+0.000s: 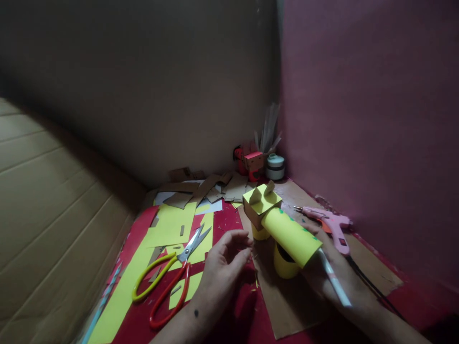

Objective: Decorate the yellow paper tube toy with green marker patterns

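My right hand (335,274) holds a yellow paper-tube figure (287,234) with a boxy yellow head (260,203) and short yellow legs, tilted over a brown cardboard sheet (287,306). A white stick (335,284) also runs through that hand's fingers. My left hand (222,265) hovers just left of the figure, fingers loosely curled and apart, holding nothing. Scissors (168,274) with one yellow and one orange handle lie left of my left hand on yellow paper (125,291).
A pink glue gun (330,224) lies at the right near the pink wall, its black cord trailing toward me. Cardboard scraps (201,188), a small red box (254,161) and a white jar (275,167) sit in the far corner. A cardboard panel (53,215) lies at left.
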A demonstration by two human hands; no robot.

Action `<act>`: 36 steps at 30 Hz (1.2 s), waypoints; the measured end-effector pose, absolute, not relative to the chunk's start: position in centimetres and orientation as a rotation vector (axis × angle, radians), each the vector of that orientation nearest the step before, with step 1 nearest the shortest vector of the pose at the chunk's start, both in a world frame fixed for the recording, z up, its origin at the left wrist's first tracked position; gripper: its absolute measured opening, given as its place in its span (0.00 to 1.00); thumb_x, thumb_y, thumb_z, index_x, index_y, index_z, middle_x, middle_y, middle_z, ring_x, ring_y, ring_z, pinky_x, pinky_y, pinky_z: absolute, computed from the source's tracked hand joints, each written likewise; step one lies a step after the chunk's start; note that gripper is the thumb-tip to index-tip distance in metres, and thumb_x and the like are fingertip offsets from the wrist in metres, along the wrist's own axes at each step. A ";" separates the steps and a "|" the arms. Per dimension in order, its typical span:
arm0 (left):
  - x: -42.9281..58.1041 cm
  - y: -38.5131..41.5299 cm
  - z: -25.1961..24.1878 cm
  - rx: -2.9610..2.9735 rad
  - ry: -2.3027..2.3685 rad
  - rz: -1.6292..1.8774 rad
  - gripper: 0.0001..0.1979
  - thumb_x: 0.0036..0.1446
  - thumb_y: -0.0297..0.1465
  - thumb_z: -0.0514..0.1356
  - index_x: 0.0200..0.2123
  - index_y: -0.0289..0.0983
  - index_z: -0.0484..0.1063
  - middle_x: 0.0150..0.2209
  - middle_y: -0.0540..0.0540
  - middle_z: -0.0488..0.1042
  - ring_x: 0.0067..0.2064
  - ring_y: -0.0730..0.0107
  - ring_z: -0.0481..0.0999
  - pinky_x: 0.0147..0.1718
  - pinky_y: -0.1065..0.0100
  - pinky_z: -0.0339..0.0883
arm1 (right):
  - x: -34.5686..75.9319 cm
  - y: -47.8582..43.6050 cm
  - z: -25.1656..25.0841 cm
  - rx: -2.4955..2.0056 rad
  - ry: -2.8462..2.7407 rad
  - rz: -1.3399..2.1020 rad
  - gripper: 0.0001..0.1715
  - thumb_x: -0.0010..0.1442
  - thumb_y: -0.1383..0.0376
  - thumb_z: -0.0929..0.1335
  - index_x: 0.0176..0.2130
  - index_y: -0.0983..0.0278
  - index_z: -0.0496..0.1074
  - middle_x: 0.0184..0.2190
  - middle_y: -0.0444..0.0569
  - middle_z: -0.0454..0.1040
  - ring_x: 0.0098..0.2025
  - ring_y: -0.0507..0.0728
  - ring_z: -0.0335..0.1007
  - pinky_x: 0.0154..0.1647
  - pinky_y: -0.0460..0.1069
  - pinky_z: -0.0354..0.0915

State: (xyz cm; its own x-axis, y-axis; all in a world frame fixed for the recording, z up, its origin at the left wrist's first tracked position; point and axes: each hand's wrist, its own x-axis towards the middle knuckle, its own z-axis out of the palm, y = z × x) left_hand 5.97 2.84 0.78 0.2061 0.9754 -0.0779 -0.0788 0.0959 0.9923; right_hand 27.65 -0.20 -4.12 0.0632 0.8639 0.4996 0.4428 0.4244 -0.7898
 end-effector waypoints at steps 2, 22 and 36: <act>6.3 2.8 0.4 1.111 1.008 0.988 0.12 0.52 0.34 0.66 0.40 0.39 0.73 0.41 0.43 0.76 0.39 0.62 0.76 0.34 0.64 0.73 | 28.0 -0.3 -4.3 -1.204 -1.571 0.508 0.34 0.57 0.69 0.69 0.60 0.57 0.59 0.46 0.54 0.78 0.38 0.62 0.80 0.34 0.52 0.77; 5.8 7.0 0.9 1.405 1.105 1.210 0.25 0.52 0.30 0.66 0.53 0.41 0.64 0.49 0.43 0.70 0.53 0.57 0.70 0.54 0.56 0.64 | 25.1 -0.7 -2.0 -1.175 -1.254 0.445 0.34 0.54 0.62 0.73 0.57 0.56 0.59 0.56 0.57 0.67 0.54 0.65 0.72 0.50 0.59 0.74; 2.3 5.1 3.4 1.609 0.813 0.922 0.54 0.35 0.24 0.75 0.65 0.48 0.56 0.55 0.42 0.72 0.56 0.43 0.72 0.58 0.51 0.64 | 27.8 0.4 0.1 -0.839 -1.113 1.168 0.30 0.49 0.67 0.72 0.51 0.55 0.65 0.38 0.45 0.74 0.37 0.57 0.74 0.37 0.49 0.73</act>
State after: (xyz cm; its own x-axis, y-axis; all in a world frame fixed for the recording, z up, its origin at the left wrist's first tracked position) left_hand 2.34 5.07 3.44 0.4699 0.8682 0.1596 0.0501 -0.2067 0.9771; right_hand 27.81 0.41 0.14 0.0197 0.9743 0.2245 -0.2708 0.2213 -0.9368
